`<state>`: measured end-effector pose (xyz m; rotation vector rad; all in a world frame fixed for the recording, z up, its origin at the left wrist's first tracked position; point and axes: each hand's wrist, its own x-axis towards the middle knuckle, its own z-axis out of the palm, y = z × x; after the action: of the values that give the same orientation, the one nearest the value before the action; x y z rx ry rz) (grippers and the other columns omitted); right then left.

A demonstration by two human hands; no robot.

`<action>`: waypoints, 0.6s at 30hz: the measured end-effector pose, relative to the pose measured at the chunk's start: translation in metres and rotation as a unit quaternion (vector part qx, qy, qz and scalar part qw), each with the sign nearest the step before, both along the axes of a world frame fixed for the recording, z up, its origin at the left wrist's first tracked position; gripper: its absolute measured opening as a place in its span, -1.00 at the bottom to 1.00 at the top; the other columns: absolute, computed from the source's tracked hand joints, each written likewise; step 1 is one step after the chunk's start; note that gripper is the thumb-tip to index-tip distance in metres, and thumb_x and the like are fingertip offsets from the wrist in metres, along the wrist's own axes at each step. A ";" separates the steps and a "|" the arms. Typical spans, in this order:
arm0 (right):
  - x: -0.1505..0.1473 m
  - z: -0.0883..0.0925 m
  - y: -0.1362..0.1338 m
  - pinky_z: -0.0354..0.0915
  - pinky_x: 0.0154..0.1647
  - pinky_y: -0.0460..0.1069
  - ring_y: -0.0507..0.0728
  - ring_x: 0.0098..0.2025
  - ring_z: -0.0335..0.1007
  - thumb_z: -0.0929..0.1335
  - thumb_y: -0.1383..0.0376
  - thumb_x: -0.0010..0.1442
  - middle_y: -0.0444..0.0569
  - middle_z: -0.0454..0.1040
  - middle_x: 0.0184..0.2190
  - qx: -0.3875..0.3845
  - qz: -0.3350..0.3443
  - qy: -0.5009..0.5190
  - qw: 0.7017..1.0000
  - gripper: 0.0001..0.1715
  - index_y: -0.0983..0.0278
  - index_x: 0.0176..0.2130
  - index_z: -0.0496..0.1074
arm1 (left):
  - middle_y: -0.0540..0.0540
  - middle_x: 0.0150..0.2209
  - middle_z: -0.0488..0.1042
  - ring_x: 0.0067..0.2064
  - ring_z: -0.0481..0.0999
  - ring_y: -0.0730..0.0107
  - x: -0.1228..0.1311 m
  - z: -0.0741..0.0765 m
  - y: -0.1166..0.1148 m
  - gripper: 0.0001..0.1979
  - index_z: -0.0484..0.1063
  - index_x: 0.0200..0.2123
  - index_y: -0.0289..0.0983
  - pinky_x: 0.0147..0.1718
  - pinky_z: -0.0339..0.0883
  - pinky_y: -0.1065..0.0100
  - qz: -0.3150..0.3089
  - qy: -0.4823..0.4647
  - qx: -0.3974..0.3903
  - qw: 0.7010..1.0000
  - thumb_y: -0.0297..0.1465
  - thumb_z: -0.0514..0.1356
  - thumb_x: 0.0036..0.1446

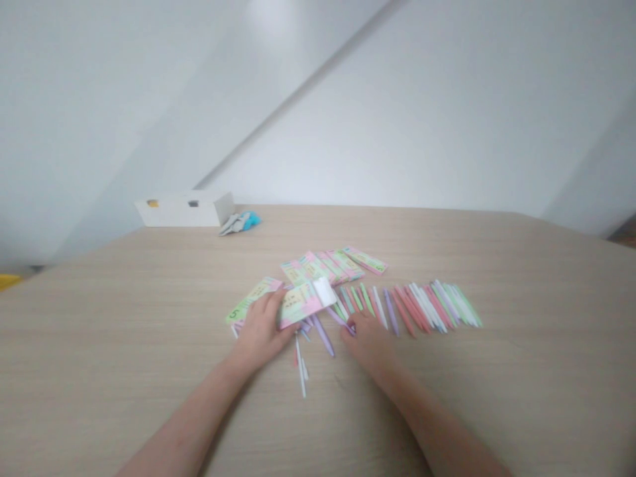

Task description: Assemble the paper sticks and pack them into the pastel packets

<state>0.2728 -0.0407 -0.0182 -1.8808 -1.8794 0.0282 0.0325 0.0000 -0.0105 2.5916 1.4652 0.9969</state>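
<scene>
My left hand (261,334) is closed around a pastel pink, green and yellow cardboard pen box (301,303), tilted with its white end flap open toward the right. At that end, my right hand (370,341) pinches a purple pen (338,319); whether the tip is inside the box I cannot tell. Another purple pen (324,336) lies between the hands. Under and beside my left hand are more pens, partly hidden, and thin white sticks (301,371). Right of my right hand, several pink, white, purple and green pens (422,308) lie in a row.
Several similar pastel boxes (318,266) overlap just beyond my hands, and one more box (253,298) lies left of them. A white box (181,212) stands at the back left, beside a crumpled grey and blue item (241,222). A wall rises behind the wooden table (497,265).
</scene>
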 end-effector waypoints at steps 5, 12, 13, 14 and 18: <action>0.003 0.000 0.005 0.20 -0.32 -0.03 0.12 -0.35 0.37 0.30 0.34 0.07 0.03 0.49 -0.44 0.001 0.012 0.074 0.997 -0.86 0.31 -0.45 0.45 | -0.26 0.11 0.25 0.12 0.25 -0.02 0.001 0.001 -0.001 -0.34 0.07 0.18 -0.24 0.05 0.17 0.01 -0.005 -0.007 0.008 1.000 -0.21 0.20 0.04; 0.004 0.005 0.007 0.15 -0.51 -0.06 0.08 -0.52 0.34 0.34 0.31 -0.03 -0.06 0.46 -0.62 -0.034 -0.005 0.266 0.963 -0.85 0.26 -0.59 0.38 | -0.26 0.11 0.24 0.12 0.24 -0.02 0.001 0.000 0.000 -0.34 0.06 0.19 -0.24 0.05 0.16 0.01 0.008 -0.003 0.006 1.000 -0.21 0.19 0.04; 0.004 0.007 0.007 0.14 -0.56 -0.08 0.06 -0.57 0.32 0.34 0.31 -0.04 -0.09 0.43 -0.67 -0.055 -0.006 0.310 0.949 -0.84 0.26 -0.61 0.37 | -0.26 0.10 0.25 0.12 0.25 -0.02 0.001 0.000 0.000 -0.34 0.06 0.19 -0.24 0.05 0.16 0.01 0.011 -0.005 0.006 1.000 -0.22 0.19 0.04; 0.004 0.008 0.008 0.12 -0.61 -0.09 0.05 -0.63 0.28 0.33 0.30 -0.05 -0.12 0.39 -0.71 -0.079 -0.003 0.344 0.936 -0.84 0.26 -0.62 0.35 | -0.26 0.10 0.25 0.12 0.25 -0.01 0.001 0.000 0.000 -0.34 0.06 0.18 -0.25 0.05 0.17 0.02 0.016 -0.009 0.008 1.000 -0.22 0.19 0.04; 0.002 0.015 0.006 0.09 -0.75 -0.13 -0.03 -0.76 0.16 0.27 0.35 -0.06 -0.20 0.42 -0.71 -0.132 0.023 0.422 0.897 -0.98 0.25 -0.51 0.28 | -0.25 0.08 0.26 0.11 0.27 0.00 0.001 0.000 0.001 -0.34 0.07 0.17 -0.25 0.05 0.18 0.03 0.033 -0.030 0.014 0.999 -0.24 0.21 0.02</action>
<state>0.2749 -0.0347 -0.0032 -1.5779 -1.3300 0.9932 0.0338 0.0007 -0.0105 2.5229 1.5440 1.0999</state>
